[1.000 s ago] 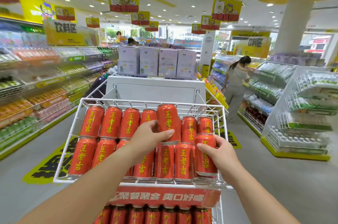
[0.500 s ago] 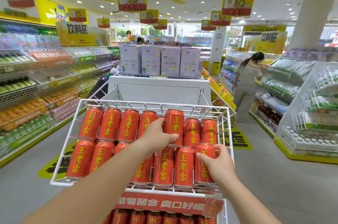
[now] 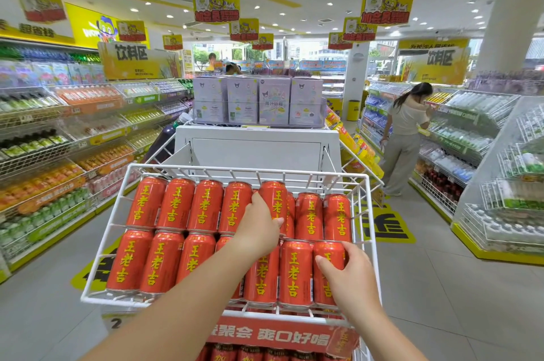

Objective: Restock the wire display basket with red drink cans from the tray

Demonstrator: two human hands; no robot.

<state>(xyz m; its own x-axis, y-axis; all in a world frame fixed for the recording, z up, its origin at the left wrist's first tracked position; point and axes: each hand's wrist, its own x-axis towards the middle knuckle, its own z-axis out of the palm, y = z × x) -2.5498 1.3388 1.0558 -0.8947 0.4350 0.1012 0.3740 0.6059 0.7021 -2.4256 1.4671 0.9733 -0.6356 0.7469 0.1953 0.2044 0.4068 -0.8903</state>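
A white wire display basket (image 3: pixel 371 231) tilts toward me, filled with two rows of red drink cans with yellow characters. My left hand (image 3: pixel 260 228) grips one red can (image 3: pixel 275 203) in the back row, which sits slightly above its neighbours. My right hand (image 3: pixel 346 275) wraps around the rightmost front-row can (image 3: pixel 328 254). Other cans such as the far-left ones (image 3: pixel 147 203) lie side by side. No tray is in view.
A red banner (image 3: pixel 273 335) runs under the basket, with more red cans below it. Behind stands a white display unit (image 3: pixel 256 148) topped with pale boxes. Drink shelves line both aisles. A person (image 3: pixel 404 139) stands at the right shelves.
My left hand has lowered its can from above the back row down into the row. My right hand has stayed on the front right can. The view has shifted slightly.
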